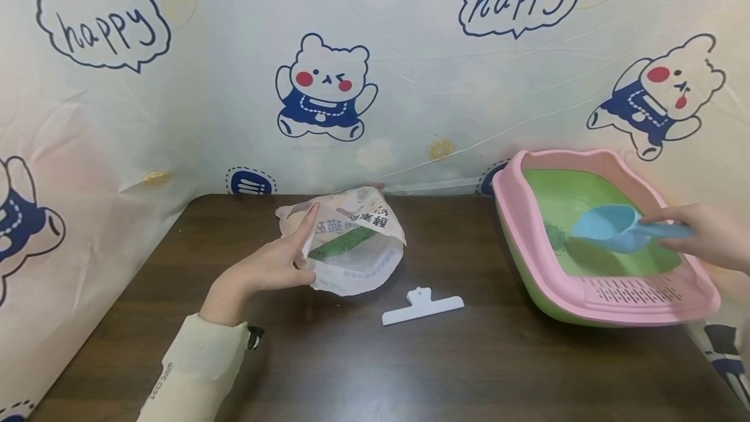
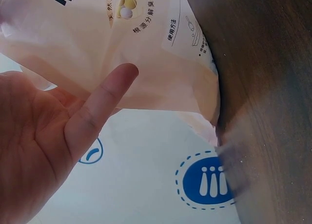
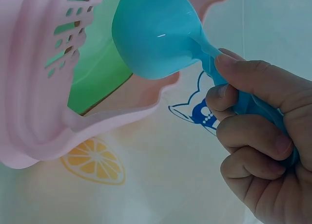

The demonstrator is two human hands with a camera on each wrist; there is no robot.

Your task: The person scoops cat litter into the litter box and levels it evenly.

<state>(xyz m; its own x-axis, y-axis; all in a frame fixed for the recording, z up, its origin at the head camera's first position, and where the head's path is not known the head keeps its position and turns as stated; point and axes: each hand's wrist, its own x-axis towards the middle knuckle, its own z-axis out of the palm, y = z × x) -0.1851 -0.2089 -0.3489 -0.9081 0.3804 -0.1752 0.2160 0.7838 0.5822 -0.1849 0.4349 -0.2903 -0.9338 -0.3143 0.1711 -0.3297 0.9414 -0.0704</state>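
At frame's right, blue scoop (image 1: 609, 228) gripped by right hand (image 1: 716, 236); near centre, bag (image 1: 364, 279) steadied by spread left hand (image 1: 268, 272); granules (image 1: 342, 244) may be spilled if bag tips.

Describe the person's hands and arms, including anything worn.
The left hand and right hand look bare, with no gloves or rings visible. The left sleeve is pale cream with small dark lettering, and a small black item shows at its cuff. The right forearm is mostly out of view.
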